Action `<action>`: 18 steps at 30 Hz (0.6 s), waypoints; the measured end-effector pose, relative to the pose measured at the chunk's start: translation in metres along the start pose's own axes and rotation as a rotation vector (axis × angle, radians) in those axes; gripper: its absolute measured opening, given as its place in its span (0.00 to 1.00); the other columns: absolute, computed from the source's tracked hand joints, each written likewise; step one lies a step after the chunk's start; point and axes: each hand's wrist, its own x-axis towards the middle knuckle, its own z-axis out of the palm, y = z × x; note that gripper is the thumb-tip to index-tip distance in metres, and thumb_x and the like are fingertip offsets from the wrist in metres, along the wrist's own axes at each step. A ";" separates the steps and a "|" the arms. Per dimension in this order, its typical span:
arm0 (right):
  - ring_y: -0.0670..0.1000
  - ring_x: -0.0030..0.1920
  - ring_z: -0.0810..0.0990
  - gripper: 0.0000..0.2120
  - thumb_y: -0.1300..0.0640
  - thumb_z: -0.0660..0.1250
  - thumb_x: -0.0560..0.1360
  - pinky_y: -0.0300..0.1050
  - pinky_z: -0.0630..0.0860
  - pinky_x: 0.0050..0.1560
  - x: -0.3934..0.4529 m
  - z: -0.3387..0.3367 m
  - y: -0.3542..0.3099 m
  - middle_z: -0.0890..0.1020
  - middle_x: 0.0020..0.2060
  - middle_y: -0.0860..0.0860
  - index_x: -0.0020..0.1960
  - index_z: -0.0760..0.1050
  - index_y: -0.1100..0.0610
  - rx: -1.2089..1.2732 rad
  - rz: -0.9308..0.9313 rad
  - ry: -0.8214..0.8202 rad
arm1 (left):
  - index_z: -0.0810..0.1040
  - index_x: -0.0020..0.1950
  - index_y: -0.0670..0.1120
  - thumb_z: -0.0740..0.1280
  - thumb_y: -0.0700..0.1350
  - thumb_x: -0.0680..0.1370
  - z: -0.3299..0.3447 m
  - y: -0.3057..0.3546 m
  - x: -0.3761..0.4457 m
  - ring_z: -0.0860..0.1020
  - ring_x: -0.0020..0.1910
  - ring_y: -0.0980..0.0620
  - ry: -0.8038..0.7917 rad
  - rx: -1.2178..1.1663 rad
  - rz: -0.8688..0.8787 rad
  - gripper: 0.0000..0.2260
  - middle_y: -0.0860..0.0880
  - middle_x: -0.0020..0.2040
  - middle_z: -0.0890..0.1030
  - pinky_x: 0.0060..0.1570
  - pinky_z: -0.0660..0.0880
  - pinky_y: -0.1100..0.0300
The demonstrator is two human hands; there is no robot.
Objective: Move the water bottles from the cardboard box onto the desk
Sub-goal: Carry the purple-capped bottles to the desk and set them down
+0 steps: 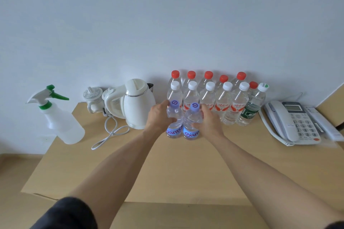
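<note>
Two small water bottles with purple caps and blue labels stand side by side on the wooden desk [167, 169]. My left hand [158, 117] grips the left bottle [174, 122] round its body. My right hand [208, 119] grips the right bottle [191, 124] the same way. Just behind them stand two rows of bottles: several with white caps [223, 102] in front and several with red caps [208, 78] against the wall. One green-labelled bottle [251, 109] ends the front row on the right. The cardboard box is out of view.
A white electric kettle [137, 104] with its looped cord [109, 134] stands left of the bottles, with a ceramic lidded cup [93, 98] behind it. A spray bottle [59, 117] stands at the desk's left edge. A white desk telephone [292, 122] lies at the right.
</note>
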 end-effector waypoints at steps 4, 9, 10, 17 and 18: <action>0.50 0.45 0.73 0.26 0.62 0.80 0.68 0.41 0.64 0.43 0.001 0.000 0.004 0.74 0.41 0.43 0.62 0.74 0.59 0.003 -0.033 0.017 | 0.77 0.60 0.45 0.80 0.44 0.69 0.001 0.000 -0.001 0.79 0.49 0.43 -0.002 -0.004 -0.008 0.23 0.44 0.49 0.81 0.51 0.78 0.48; 0.55 0.49 0.78 0.26 0.62 0.80 0.68 0.47 0.71 0.46 0.003 0.002 0.004 0.81 0.48 0.52 0.62 0.74 0.61 0.020 -0.045 0.026 | 0.76 0.61 0.46 0.80 0.44 0.70 0.001 0.000 -0.003 0.79 0.49 0.42 -0.009 0.002 -0.014 0.23 0.44 0.48 0.82 0.50 0.78 0.48; 0.55 0.48 0.78 0.25 0.61 0.80 0.68 0.46 0.70 0.45 0.003 0.003 0.004 0.81 0.48 0.52 0.62 0.74 0.61 0.022 -0.048 0.039 | 0.76 0.61 0.46 0.80 0.45 0.70 0.001 0.000 -0.003 0.79 0.49 0.42 -0.013 0.007 -0.015 0.23 0.44 0.48 0.82 0.51 0.78 0.48; 0.58 0.51 0.79 0.23 0.60 0.81 0.67 0.51 0.74 0.48 0.004 0.011 -0.001 0.82 0.50 0.55 0.56 0.73 0.61 0.034 -0.021 0.103 | 0.76 0.62 0.46 0.79 0.45 0.70 -0.001 0.001 -0.002 0.79 0.50 0.42 -0.030 0.016 -0.024 0.23 0.44 0.48 0.83 0.52 0.78 0.48; 0.58 0.51 0.79 0.23 0.60 0.81 0.67 0.51 0.74 0.48 0.005 0.011 -0.002 0.82 0.50 0.56 0.56 0.73 0.61 0.034 -0.021 0.102 | 0.76 0.62 0.46 0.79 0.45 0.70 -0.001 0.001 -0.002 0.79 0.50 0.42 -0.029 0.015 -0.025 0.23 0.45 0.48 0.83 0.52 0.78 0.49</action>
